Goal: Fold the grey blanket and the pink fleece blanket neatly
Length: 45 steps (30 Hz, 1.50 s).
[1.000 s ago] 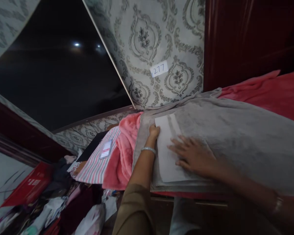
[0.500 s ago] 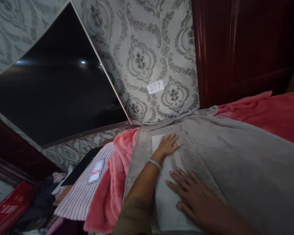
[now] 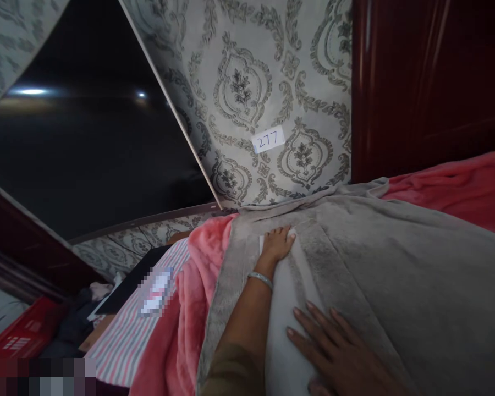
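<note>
A long pale piece, apparently fabric with a grey stripe toward its right side, lies lengthwise on a grey plush blanket. My left hand, with a silvery bracelet on the wrist, rests palm down on its far end, fingers fairly straight and slightly bent at the tips. Close to that thumb, a white corner sticks up a little. My right hand is nearer to me, spread out palm down over the right side of the pale piece and the blanket. Its thumb is partly cut off by the lower edge.
Left of the grey blanket hang a pink plush blanket and a striped cloth. A large dark screen leans by the patterned wall. A dark red wooden panel stands at right, and a red crate lower left.
The view has shifted slightly. My left fingers have drawn closer together at the far end, and the pale piece's white corner now shows by the thumb. My right hand has moved a little right and nearer.
</note>
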Tool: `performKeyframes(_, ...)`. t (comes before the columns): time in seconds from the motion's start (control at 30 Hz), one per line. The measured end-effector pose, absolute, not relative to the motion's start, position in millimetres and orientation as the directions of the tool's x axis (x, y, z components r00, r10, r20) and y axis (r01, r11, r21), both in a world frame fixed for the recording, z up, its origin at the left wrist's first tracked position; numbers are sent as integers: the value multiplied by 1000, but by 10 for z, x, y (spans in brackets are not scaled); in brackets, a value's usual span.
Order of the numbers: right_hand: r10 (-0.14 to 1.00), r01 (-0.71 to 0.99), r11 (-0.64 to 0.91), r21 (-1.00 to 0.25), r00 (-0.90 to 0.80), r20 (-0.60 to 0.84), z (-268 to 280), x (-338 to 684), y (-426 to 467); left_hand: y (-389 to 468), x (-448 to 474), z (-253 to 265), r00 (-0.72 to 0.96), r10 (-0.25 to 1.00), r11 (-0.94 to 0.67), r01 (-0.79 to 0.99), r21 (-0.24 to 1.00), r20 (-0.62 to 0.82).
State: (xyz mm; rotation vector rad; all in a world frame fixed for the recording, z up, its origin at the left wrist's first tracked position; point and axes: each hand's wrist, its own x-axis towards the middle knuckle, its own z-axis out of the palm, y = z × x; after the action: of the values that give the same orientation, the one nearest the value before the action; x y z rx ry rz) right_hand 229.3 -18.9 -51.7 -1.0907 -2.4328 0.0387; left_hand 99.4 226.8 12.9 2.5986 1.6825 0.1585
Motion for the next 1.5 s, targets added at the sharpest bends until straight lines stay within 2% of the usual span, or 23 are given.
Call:
performKeyframes(0.17, 742, 704, 659, -263, -551, 382, -486, 2271, -223, 2253, 1007, 163, 331, 932, -342, 938, 56, 148)
performKeyframes(0.27, 778, 720, 620, -313, -511, 365, -440, 2263, -243, 2227, 1036, 195, 319, 938, -326, 945, 34, 137)
performKeyframes(0.43, 812, 725, 584, -367, -505, 293, -262, 2279, -266, 2233, 1021, 305, 340, 940, -340, 940, 12, 34)
performKeyframes(0.57, 815, 730, 578, -365, -495, 302, -255, 2396, -290, 2332, 915, 427, 361, 929, -362, 932, 15, -82)
performKeyframes(0.7, 840, 786, 494, -372, -320, 438, -540, 2657, -418, 2436, 855, 496, 364, 921, -364, 931, 29, -141)
performKeyframes(0.8, 843, 804, 388, -451, -112, 525, -783, 2843, -578, 2495, 867, 521, 377, 916, -373, 926, 51, -134)
performKeyframes(0.9, 840, 777, 314, -546, 40, 540, -891, 2928, -706, 2540, 900, 561, 389, 913, -383, 921, 64, -123)
performKeyframes(1.0, 863, 745, 268, -611, 97, 496, -872, 2931, -731, 2555, 933, 636, 385, 915, -380, 923, 62, -118)
performKeyframes(1.1, 874, 735, 225, -639, 137, 465, -840, 2911, -681, 2522, 928, 763, 392, 917, -387, 919, 73, -74)
performKeyframes(1.3, 879, 676, 158, -720, 236, 415, -864, 2894, -600, 2319, 766, 1251, 442, 890, -454, 882, 126, 110)
performKeyframes(1.4, 896, 566, 150, -811, 269, 354, -807, 2891, -581, 2181, 672, 1583, 460, 868, -486, 864, 131, 185)
performKeyframes(1.5, 909, 367, 95, -925, 346, 231, -695, 2861, -578, 2025, 598, 1920, 489, 825, -541, 829, 143, 284)
